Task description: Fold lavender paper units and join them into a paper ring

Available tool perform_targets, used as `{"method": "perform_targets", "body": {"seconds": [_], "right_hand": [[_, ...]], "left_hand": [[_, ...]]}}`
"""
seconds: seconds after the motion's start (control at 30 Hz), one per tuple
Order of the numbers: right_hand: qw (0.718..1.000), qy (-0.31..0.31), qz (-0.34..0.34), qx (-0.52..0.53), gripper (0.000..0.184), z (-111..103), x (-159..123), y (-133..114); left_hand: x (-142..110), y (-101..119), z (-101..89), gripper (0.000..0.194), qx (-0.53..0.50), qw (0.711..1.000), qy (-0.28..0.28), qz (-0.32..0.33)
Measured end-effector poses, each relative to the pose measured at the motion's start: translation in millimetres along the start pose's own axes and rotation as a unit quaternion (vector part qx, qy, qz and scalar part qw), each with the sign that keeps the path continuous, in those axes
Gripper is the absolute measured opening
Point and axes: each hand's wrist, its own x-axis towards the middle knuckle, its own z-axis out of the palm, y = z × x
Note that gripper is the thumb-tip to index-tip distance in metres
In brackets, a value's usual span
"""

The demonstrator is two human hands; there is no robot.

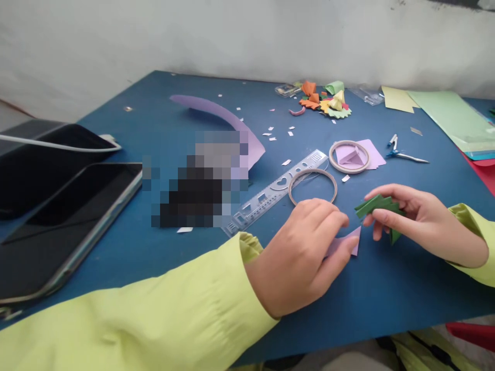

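Now, lower centre: left hand pinches a small purple paper piece flat against the blue table, steadying it. Just right, right hand grips a folded green paper piece, raised. Beyond: wooden ring, clear stencil ruler, paper scraps upper centre.

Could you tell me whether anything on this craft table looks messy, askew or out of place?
Small white paper scraps lie scattered over the blue table, and the clear ruler sits diagonally under a ring. The left hand holds a purple piece, the right hand a green piece.
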Motion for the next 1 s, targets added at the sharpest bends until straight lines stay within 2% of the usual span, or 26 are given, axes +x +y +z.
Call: {"method": "perform_targets", "body": {"seconds": [0.1,0.2,0.27,0.43,0.67,0.8,1.0], "right_hand": [[0.998,-0.019,0.030,0.047,0.027,6,-5,-4],[0.987,-0.052,0.078,0.128,0.023,12,-10,-5],[0.969,-0.094,0.119,0.198,0.022,15,-12,-6],[0.892,-0.166,0.213,0.362,0.027,18,-15,-9],[0.848,-0.209,0.233,0.427,0.034,17,-15,-3],[0.861,-0.215,0.230,0.399,0.031,21,-17,-3],[0.925,-0.207,0.153,0.279,0.026,26,-23,-4]], "left_hand": [[2,4,-2.6,0.019,-0.113,0.990,0.020,-0.084],[6,6,-5.4,0.025,-0.214,0.965,-0.003,-0.151],[8,7,-6.6,0.027,-0.260,0.948,-0.015,-0.183],[11,7,-7.1,0.030,-0.329,0.915,-0.034,-0.231],[12,7,-5.4,0.027,-0.370,0.893,-0.014,-0.255],[11,10,-5.0,0.026,-0.371,0.895,-0.033,-0.244],[6,14,-4.0,0.016,-0.302,0.932,-0.012,-0.199]]}}
